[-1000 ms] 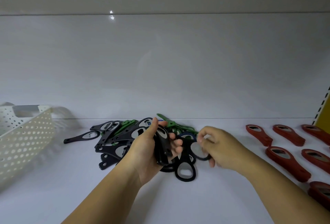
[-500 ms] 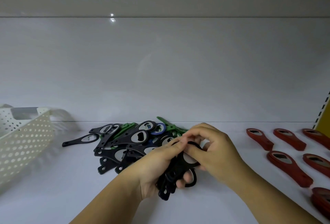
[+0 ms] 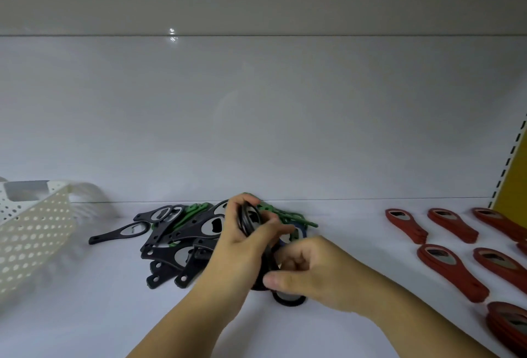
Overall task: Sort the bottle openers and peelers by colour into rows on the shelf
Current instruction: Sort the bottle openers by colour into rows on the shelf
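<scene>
Starting at the far left, a white perforated basket [image 3: 34, 232] is parked on the shelf [image 3: 85, 323], tipped a bit, and what's inside can't be made out. Just beside it to the right, a jumbled pile of black openers [image 3: 182, 243] is spread out, with a few green pieces [image 3: 194, 211] poking out from under the back of it and a bit of a blue piece [image 3: 299, 230] showing near the hands.

In the middle, a small stack of black openers [image 3: 249, 219] is gripped in the left hand [image 3: 239, 255], fingers curled around it. The right hand [image 3: 310, 272] is closed low down against the stack, and a black ring-shaped opener head [image 3: 288, 300] peeks out underneath; whether that one is actually pinched can't be told.

Over on the right, the red openers [image 3: 453, 272] are already laid out in rows, well apart from the pile.

So the black batch looks like the step in hand: gathering. Next, the remaining black ones probably need collecting, then laying out in their own row, clear of the reds.
</scene>
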